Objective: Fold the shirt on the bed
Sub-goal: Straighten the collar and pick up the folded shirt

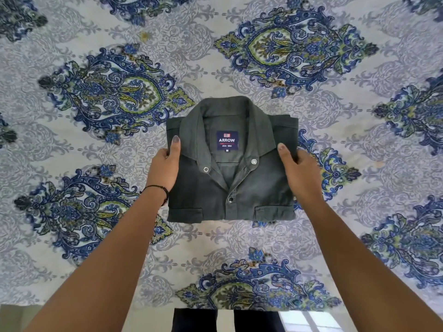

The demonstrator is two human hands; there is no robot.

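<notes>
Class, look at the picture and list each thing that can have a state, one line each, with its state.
shirt: folded into a rectangle, front up, collar open.
left hand: grips the shirt's left edge, thumb on top.
right hand: grips the shirt's right edge, thumb on top.
bedsheet: spread flat.

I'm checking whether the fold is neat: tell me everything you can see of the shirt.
The shirt is dark grey-green, of woven cotton-like cloth, folded into a compact rectangle, front up, collar away from the person. A navy label reads ARROW, size M. Metal snaps show on collar and placket; two pocket flaps sit at the near edge. The left hand and right hand grip its sides, thumbs on top, over the patterned bedsheet.
</notes>
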